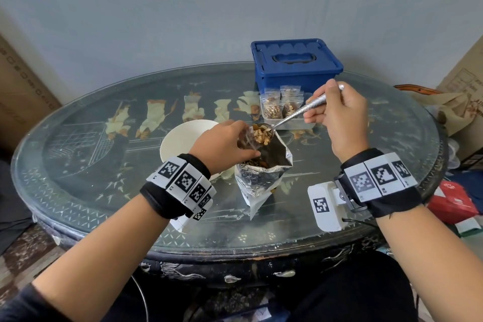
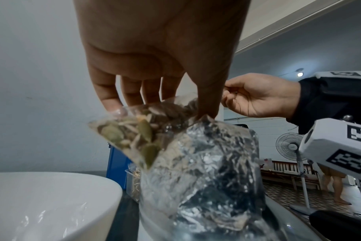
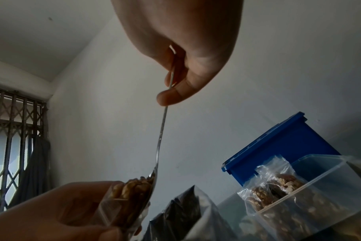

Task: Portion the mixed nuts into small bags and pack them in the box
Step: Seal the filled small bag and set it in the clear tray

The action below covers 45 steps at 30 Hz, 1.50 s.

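On the dark oval glass-topped table (image 1: 78,165), going left to right: a round white bowl (image 1: 183,138) sits at the left, then the left hand (image 1: 224,146) pinching a small clear plastic bag (image 1: 248,140) open right over the crinkly silver foil pouch (image 1: 258,180) of mixed nuts. The left wrist view shows the thumb on one side of that little bag and the fingertips (image 2: 113,106) on the other, with green seeds already inside, which you can't really make out from the head view. Next, the right hand (image 1: 339,115) has its fingers curled round a long silver metal spoon (image 1: 300,112), bowl heaped with nuts at the bag's mouth. Behind that, filled little bags (image 1: 281,106) stand in a clear plastic tub (image 1: 300,125), just in front of the blue lidded plastic box (image 1: 295,65), lid shut.
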Each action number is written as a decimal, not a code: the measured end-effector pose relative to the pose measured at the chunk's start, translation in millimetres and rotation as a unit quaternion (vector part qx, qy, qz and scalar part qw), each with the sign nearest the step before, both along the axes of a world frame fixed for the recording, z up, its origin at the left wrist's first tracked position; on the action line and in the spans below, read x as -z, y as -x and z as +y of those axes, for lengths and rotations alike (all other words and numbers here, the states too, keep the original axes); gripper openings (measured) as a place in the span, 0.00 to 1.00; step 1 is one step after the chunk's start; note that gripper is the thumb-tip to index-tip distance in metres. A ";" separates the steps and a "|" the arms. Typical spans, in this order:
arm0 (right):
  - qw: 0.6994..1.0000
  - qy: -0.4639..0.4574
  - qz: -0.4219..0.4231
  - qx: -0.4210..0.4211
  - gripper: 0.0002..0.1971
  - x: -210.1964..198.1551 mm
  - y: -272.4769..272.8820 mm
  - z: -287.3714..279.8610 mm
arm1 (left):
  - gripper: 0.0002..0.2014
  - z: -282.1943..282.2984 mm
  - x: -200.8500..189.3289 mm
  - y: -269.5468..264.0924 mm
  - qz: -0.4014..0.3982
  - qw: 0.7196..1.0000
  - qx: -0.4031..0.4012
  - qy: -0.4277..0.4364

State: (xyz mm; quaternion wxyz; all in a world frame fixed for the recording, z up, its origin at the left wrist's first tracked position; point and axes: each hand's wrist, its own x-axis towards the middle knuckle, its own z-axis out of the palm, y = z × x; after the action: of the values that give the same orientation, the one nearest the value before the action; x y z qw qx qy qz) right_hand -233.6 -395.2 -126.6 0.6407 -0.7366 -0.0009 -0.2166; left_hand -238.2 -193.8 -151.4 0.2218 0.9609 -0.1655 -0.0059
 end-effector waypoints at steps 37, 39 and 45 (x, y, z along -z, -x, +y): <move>0.999 0.012 -0.034 -0.017 0.15 -9.6 9.8 15.1 | 0.28 1.0 14.0 0.6 -0.034 0.999 0.005 0.042; 0.999 0.016 -0.032 -0.027 0.14 -9.3 10.3 16.6 | 0.28 0.4 13.5 0.3 -0.034 0.999 0.005 0.039; 0.997 0.021 -0.031 -0.064 0.12 -11.6 11.8 18.6 | 0.28 0.6 16.3 0.3 -0.034 0.998 0.001 0.054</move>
State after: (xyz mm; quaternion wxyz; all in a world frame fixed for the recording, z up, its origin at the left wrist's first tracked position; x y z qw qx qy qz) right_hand -245.4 -376.6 -115.0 0.6372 -0.7412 -0.0725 -0.1984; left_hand -238.5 -193.2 -167.7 0.2678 0.9470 -0.1740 0.0356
